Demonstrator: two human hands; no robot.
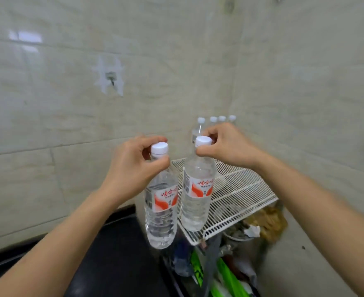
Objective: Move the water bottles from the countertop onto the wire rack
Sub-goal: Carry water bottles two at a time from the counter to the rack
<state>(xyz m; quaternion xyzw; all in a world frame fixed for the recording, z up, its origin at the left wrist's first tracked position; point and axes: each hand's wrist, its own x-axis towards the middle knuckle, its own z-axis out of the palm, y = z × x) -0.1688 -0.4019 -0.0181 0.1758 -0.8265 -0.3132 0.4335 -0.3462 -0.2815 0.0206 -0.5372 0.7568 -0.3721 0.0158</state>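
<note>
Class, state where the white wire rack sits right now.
In the head view, the white wire rack sits right of centre against the tiled wall, just beyond the black countertop.

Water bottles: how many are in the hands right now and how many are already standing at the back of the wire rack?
Held in the hands: 2, one in the left hand, one in the right hand.
Standing at the back of the wire rack: 4, going by the white caps.
Total: 6 bottles.
</note>
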